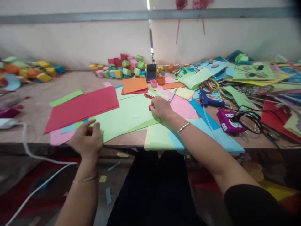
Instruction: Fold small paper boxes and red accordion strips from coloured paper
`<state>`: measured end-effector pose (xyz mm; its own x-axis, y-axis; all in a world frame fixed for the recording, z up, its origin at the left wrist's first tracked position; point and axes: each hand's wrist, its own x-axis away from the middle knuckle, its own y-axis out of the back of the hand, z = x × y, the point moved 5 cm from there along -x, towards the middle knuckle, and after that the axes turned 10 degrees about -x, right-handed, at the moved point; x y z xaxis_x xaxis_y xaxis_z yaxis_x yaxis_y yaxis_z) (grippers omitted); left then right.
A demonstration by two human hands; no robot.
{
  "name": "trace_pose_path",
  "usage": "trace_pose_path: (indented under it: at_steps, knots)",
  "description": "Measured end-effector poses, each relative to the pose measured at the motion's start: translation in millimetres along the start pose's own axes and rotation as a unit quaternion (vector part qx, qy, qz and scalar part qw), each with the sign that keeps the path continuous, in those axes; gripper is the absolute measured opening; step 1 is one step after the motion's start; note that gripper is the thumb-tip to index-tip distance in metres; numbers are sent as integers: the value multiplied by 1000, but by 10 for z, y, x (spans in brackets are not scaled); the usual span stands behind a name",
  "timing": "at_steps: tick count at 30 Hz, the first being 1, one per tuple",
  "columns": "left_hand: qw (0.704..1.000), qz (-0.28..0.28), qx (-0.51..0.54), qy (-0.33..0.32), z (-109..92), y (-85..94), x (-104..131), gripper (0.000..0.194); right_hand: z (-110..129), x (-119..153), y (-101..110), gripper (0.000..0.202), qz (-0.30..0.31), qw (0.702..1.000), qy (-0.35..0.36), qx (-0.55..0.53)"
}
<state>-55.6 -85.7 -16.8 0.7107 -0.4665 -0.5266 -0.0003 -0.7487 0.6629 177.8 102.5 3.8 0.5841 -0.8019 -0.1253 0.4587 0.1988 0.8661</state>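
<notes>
My right hand [161, 107] is closed over the light green paper sheet [127, 111], its fingers pinching a small red zigzag-edged piece [148, 95]. Part of that piece is hidden behind the fingers. A pointed metal blade [173, 95] shows just beyond this hand; whatever it belongs to is partly covered. At the sheet's near left corner, my left hand [88, 138] hovers with bent fingers apart and nothing visible in them. Large red paper [84, 105] lies beyond it, over pink paper [62, 137] and blue pieces.
Folded paper blocks [127, 66] pile along the wall around a phone [151, 72]. To the right are a blue glue gun [210, 100], scissors with red and yellow handles [213, 84] and a purple power socket [229, 121] with black cable. A white cable [25, 141] hangs at left.
</notes>
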Motion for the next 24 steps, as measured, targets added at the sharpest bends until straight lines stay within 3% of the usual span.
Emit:
trace_pose_path:
  at_steps: [8,24]
  knots:
    - [998,-54,-25,0,-97,68,15,22,-29,-49,-23,22,-12,999,28,10]
    - [997,-54,-53,-18,-118,66,13,25,3,-35,-16,26,-10,999,35,23]
